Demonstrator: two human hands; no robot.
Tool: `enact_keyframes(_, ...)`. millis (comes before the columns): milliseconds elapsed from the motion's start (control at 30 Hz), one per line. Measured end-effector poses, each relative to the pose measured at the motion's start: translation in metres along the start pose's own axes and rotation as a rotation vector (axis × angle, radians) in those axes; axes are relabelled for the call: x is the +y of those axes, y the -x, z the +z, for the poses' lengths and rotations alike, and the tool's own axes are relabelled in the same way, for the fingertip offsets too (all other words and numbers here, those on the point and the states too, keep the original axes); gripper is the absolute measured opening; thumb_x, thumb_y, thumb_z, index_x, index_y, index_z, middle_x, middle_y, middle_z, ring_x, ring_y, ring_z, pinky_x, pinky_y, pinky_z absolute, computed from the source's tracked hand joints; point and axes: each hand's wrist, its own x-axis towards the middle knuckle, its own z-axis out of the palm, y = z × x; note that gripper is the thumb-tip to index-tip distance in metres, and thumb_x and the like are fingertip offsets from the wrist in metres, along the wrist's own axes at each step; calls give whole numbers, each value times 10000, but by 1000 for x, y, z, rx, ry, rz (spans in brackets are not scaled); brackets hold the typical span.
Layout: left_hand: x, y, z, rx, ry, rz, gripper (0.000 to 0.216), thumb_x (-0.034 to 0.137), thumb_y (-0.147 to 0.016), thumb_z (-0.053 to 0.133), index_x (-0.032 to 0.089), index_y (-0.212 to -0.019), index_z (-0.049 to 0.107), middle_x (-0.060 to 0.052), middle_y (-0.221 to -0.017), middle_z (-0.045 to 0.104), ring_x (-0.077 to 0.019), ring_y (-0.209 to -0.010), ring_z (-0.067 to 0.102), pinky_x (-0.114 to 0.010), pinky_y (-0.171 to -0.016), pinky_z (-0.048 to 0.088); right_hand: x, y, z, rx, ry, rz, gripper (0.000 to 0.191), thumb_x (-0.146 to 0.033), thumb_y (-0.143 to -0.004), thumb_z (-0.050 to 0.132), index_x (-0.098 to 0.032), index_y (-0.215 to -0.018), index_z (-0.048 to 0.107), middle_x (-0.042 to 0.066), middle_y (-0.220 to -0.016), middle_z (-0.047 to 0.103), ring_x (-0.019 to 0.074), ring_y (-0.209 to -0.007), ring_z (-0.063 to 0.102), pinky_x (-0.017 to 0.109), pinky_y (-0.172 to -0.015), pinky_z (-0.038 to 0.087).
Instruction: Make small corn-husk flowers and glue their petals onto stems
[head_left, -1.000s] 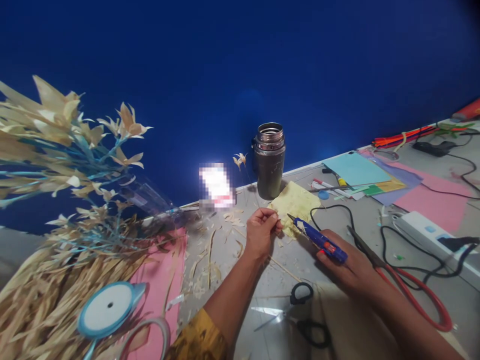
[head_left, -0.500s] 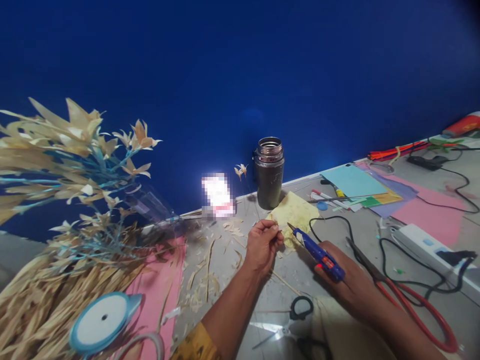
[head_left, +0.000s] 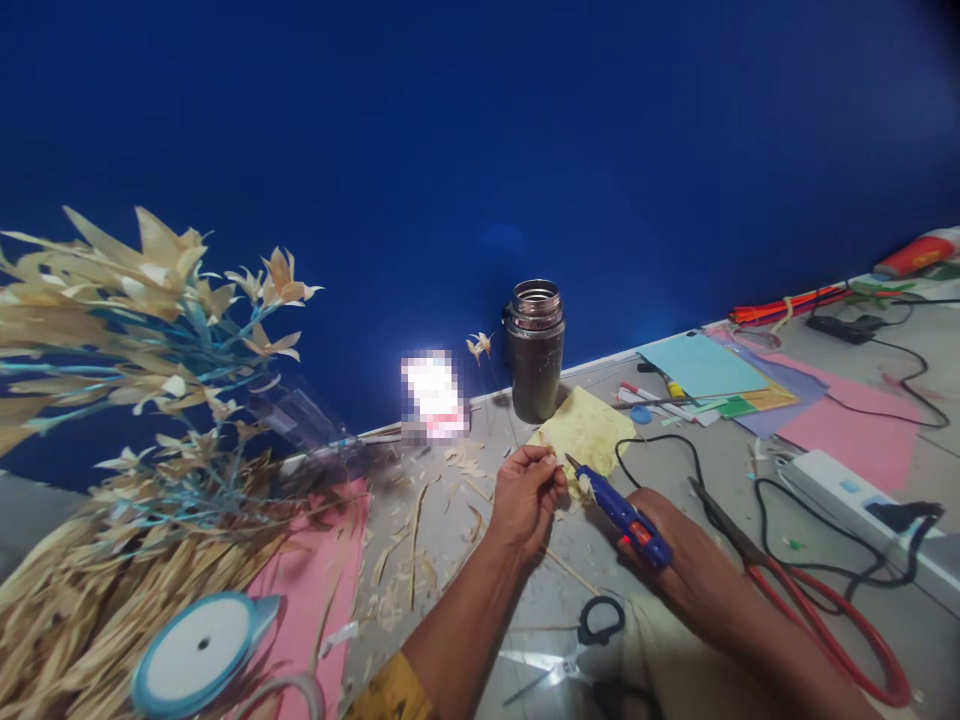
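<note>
Gripping the smooth blue glue gun point(head_left: 615, 508) in our right hand point(head_left: 667, 545), we have its tapered nozzle point(head_left: 573, 462) just beside our left hand point(head_left: 529, 495), whose fingertips point(head_left: 553, 461) pinch together, on what we cannot tell. Creased yellow paper point(head_left: 596, 420) lies behind, thin shavings point(head_left: 463, 462) leftward. Nozzle and fingertips sit slightly closer than a second ago.
</note>
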Motion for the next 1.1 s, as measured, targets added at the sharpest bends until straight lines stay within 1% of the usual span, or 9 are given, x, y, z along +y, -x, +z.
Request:
enact_keyframes(200,-1,0,0,2,-4,0,388,239,-590,909,154,-806,598,29,-596,608,-83,-542,577,-186,-537,440,1,0,1,32,4,8,227,-426,-1010,435,-248,-954,564,74,-875,634,230,-752,618,359,-670,524)
enact_keyframes(367,-1,0,0,-8,22,-9,388,229,-581,913,150,-803,604,30,-606,601,-76,-541,573,-184,-536,437,0,-1,-1,-17,22,13,244,-415,-1003,439,-236,-896,565,77,-852,631,234,-749,615,362,-667,522)
enact_keyframes(533,0,-1,0,6,46,-7,387,225,-573,913,155,-794,604,31,-594,605,-75,-532,569,-180,-531,435,-3,0,-2,26,11,22,214,-415,-1002,454,-246,-934,566,73,-874,634,234,-762,624,356,-681,526)
enact_keyframes(700,1,0,1,10,47,-11,401,224,-550,920,151,-794,610,28,-587,613,-75,-529,573,-176,-526,440,-2,0,1,-39,46,19,212,-355,-1005,423,-230,-925,574,81,-875,631,238,-777,624,364,-691,522)
enact_keyframes(800,1,1,1,19,42,-10,399,227,-556,916,151,-803,613,27,-590,618,-72,-523,571,-174,-524,441,2,0,1,7,98,23,212,-341,-1000,419,-231,-902,572,82,-861,629,246,-772,625,373,-682,521)
enact_keyframes(867,1,1,1,24,25,-1,396,231,-561,914,149,-803,612,23,-596,627,-72,-523,574,-176,-528,443,2,-1,0,54,104,10,199,-337,-996,425,-232,-919,575,85,-867,632,248,-776,630,376,-690,526)
enact_keyframes(933,0,1,1,28,-3,28,396,245,-563,914,150,-792,605,23,-586,628,-75,-519,577,-179,-528,441,0,-1,-1,70,96,1,189,-346,-996,439,-230,-942,579,87,-878,638,246,-780,636,370,-695,530)
enact_keyframes(1000,-1,0,1,32,-41,68,395,263,-565,913,152,-779,599,27,-565,621,-80,-510,578,-182,-517,429,-4,-1,0,50,87,-1,185,-350,-992,454,-226,-954,585,86,-879,644,240,-772,639,357,-684,529)
enact_keyframes(1100,-2,-1,1,38,-68,106,397,280,-563,912,150,-769,598,30,-555,618,-84,-502,577,-186,-503,415,-4,-1,2,10,111,2,180,-296,-982,449,-217,-921,599,81,-858,646,233,-755,635,337,-663,516)
